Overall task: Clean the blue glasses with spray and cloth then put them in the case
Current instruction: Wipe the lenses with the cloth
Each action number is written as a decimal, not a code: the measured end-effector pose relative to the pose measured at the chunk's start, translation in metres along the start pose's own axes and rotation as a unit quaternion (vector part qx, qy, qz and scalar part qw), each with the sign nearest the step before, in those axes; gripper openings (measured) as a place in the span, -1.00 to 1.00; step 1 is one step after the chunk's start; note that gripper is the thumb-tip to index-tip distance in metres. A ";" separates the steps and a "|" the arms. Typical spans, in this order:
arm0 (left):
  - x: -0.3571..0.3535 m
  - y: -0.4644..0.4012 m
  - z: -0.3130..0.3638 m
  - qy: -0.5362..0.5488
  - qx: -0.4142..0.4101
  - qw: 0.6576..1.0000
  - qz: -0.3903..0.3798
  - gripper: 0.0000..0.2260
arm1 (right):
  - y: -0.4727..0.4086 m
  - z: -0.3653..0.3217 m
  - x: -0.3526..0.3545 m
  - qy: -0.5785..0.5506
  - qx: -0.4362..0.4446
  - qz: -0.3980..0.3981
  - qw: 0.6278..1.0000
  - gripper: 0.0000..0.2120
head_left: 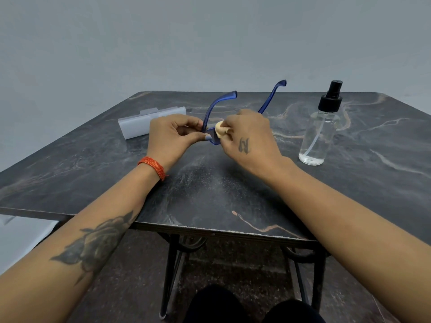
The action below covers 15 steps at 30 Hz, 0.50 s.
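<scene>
You sit in a bare, plain indoor room, its kind otherwise hard to tell: a small folding table (233, 183) with a dark marble-pattern top and black metal legs (171, 276) stands against an unadorned grey wall (210, 43), over a dark speckled stone floor (245, 271); no furnishings mark it as kitchen, workshop or office

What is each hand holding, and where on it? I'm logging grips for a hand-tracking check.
The left hand pinches the blue glasses at the front frame's corner, near the hinge. The right hand pinches a small cream cloth against the lens.
</scene>
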<state>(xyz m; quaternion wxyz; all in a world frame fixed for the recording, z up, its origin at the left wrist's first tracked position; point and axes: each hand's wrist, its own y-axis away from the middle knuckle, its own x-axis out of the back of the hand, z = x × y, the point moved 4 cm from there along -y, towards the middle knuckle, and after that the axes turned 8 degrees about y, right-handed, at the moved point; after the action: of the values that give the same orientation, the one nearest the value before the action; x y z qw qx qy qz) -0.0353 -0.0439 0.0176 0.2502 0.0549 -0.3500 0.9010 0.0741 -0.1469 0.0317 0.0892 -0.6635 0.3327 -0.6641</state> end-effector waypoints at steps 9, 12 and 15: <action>-0.001 0.001 0.001 -0.002 -0.011 1.000 -0.004 -0.77 | -0.003 0.003 -0.011 -0.081 -0.007 -0.049 0.995 -0.74; -0.001 0.002 0.002 -0.003 -0.014 1.000 -0.008 -0.78 | -0.004 0.000 -0.013 -0.125 0.006 -0.061 0.990 -0.76; 0.000 0.001 0.001 -0.001 -0.007 1.000 0.000 -0.79 | -0.006 0.000 -0.016 -0.155 0.004 -0.053 0.986 -0.81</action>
<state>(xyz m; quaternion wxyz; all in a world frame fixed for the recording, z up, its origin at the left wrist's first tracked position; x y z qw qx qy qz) -0.0363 -0.0453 0.0181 0.2507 0.0538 -0.3569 0.8983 0.0779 -0.1333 0.0215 0.1072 -0.7748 0.2767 -0.5583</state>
